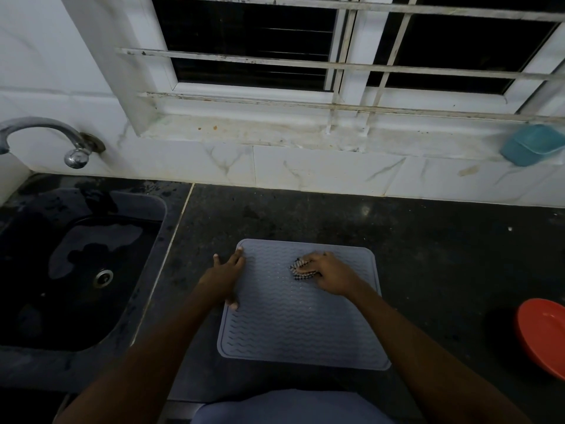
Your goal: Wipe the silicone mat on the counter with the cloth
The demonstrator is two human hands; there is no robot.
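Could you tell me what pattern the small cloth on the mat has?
Dark and light stripes run across the small bunched cloth, best seen in the head view.

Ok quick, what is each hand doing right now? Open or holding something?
Left hand: open, fingers flat on the left edge of the silicone mat.
Right hand: holding the bunched cloth against the mat.
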